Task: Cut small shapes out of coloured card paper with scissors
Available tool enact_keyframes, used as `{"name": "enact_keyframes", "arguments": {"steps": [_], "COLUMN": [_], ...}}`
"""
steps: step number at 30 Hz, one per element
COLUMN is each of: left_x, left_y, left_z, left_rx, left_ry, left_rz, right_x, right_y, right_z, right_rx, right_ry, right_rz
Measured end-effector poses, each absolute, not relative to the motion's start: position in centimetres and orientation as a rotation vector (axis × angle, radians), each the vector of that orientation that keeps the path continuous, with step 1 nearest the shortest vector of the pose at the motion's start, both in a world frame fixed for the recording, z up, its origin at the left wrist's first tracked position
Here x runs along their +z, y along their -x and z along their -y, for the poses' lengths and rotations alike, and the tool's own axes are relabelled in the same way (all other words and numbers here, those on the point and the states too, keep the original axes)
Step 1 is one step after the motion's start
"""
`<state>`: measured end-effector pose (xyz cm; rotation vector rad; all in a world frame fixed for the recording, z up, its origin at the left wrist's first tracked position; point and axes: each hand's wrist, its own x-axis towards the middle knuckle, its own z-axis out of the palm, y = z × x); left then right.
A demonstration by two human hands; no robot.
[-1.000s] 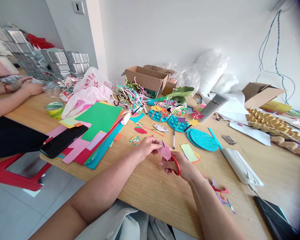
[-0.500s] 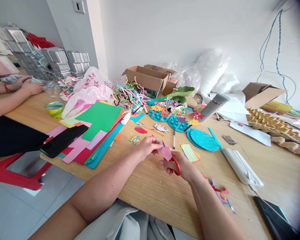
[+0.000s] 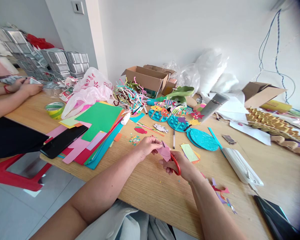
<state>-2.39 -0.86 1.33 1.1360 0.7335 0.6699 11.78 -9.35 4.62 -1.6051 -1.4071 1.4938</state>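
My left hand pinches a small piece of pink paper above the wooden table. My right hand is closed round the red handles of a pair of scissors, whose blades reach into the pink paper. Both hands hover close together near the table's front edge. Small paper offcuts lie to the right of my right forearm.
A stack of coloured paper sheets and a black phone lie to the left. Teal paper discs, pipe cleaners, cardboard boxes, a metal flask and a white device crowd the back. Another person's hands work at far left.
My hands stay almost still with the paper and scissors. The other person's hands at far left have shifted slightly.
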Motion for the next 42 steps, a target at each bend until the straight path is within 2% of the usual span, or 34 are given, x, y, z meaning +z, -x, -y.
{"name": "enact_keyframes", "arguments": {"steps": [42], "left_x": [1.43], "left_y": [2.45], "left_z": [0.84], "left_rx": [0.653], "left_ry": [-1.097], "left_rz": [-0.728], "right_x": [4.29], "right_y": [-11.69], "right_z": [9.2], "right_rx": [1.489], "right_ry": [1.627], "right_rz": [1.367]}}
